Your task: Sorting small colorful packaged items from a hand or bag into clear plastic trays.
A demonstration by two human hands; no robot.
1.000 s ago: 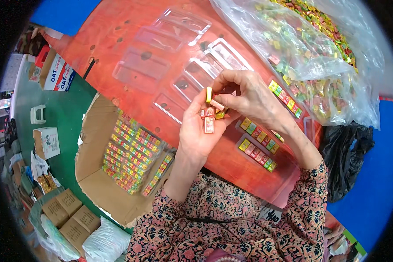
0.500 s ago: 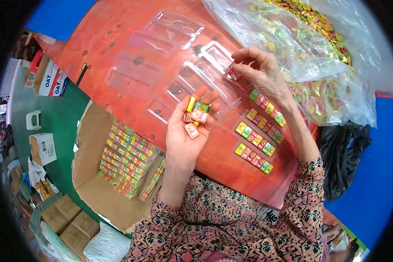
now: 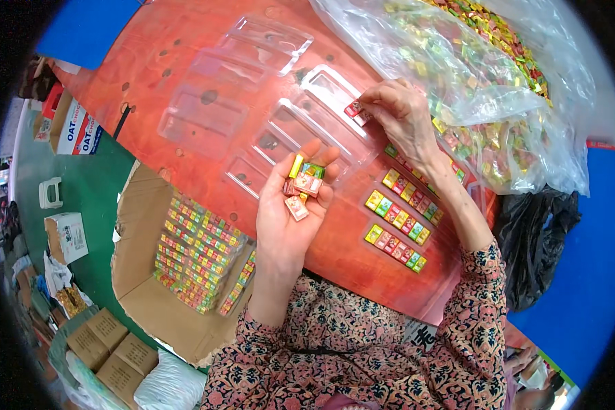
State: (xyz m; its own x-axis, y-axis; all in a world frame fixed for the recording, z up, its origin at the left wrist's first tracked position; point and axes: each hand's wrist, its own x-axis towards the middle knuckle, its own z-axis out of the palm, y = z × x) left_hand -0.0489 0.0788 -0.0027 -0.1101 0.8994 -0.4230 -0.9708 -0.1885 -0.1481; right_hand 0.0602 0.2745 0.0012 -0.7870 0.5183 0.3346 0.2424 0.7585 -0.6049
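Observation:
My left hand is cupped palm up, holding several small wrapped sweets in yellow, green and pale red. To its right and farther off, my right hand pinches a small red wrapped sweet between thumb and fingertips. That sweet is over the near end of a clear plastic tray; whether it touches the tray I cannot tell. Clear trays also lie just beyond my left hand. Below my right wrist, filled trays hold rows of coloured sweets, the farthest row partly hidden by my forearm.
More clear trays lie on the red table. A large clear bag of sweets stands at the far right, beside a black plastic bag. At the table's left edge sits an open cardboard box with packed rows of sweets.
My right hand has shifted slightly left, and the red sweet in its fingers shows more fully over the tray. My left hand has barely moved and still cradles its sweets.

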